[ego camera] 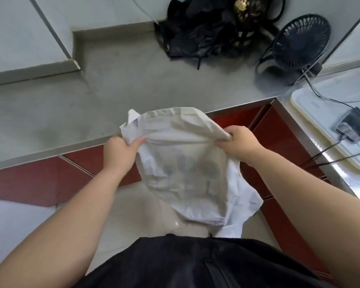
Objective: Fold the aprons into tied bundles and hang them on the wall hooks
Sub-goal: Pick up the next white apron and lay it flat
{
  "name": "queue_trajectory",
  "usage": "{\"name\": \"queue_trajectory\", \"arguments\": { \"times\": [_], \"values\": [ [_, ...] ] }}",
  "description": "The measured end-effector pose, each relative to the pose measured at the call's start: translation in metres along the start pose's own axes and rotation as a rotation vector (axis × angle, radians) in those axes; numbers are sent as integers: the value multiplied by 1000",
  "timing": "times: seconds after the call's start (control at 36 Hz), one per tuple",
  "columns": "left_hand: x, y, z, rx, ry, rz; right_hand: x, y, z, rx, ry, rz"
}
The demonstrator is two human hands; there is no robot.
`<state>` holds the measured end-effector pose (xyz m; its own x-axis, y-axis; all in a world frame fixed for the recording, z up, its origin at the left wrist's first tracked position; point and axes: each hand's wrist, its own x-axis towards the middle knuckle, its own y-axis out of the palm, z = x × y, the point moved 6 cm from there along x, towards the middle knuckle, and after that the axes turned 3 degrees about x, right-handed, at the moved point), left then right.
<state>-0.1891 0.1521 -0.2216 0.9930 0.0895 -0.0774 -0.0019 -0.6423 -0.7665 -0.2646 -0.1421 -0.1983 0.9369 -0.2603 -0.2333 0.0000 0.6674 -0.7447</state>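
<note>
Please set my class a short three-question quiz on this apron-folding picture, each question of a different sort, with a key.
1. True or false: the white apron lies spread flat on the grey counter.
2. The apron's upper edge is gripped by: A) one hand, B) both hands, C) neither hand.
3. Fill in: at the back of the counter, to the right of the heap of black cloth, stands a small black ____.

Key:
1. False: it is held up in the air.
2. B: the left hand and the right hand each grip it.
3. fan.
</note>
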Motion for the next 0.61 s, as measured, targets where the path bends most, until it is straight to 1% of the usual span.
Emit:
{"name": "queue_trajectory", "arguments": {
  "times": [0.03,0.06,0.08,0.14,0.25,0.31,0.36,0.42,0.44,0.47,0.5,0.53,0.56,0.61],
  "values": [
    [0,-9,-4,-50,31,-76,1,-9,8,90,-24,-115],
    [-1,-15,-7,-115,51,-115,1,-15,15,157,-42,-169],
    [-1,-20,-10,-185,75,-145,3,-18,24,198,-57,-166],
    [-2,-27,-11,-248,93,-144,6,-16,42,267,-64,-79],
    [-10,-49,-15,-219,172,-193,8,-12,67,441,11,4],
    [-9,-62,-14,-255,118,-220,12,-12,77,415,-6,6],
    [-4,-67,-13,-266,60,-155,17,-18,84,313,-44,-59],
    [1,-67,-11,-260,47,9,17,-23,92,244,-83,-149],
    [2,-66,-10,-193,44,108,16,-26,98,246,-109,-187],
    [0,-63,-9,-78,45,209,17,-27,100,247,-126,-215],
    [-2,-61,-7,32,62,283,17,-28,103,234,-141,-232],
    [-3,-62,-5,93,74,328,17,-28,106,209,-153,-238],
    [-1,-66,-4,82,87,314,19,-27,108,174,-144,-227],
    [3,-81,0,-49,73,213,19,-27,110,124,-116,-215]
  ]
}}
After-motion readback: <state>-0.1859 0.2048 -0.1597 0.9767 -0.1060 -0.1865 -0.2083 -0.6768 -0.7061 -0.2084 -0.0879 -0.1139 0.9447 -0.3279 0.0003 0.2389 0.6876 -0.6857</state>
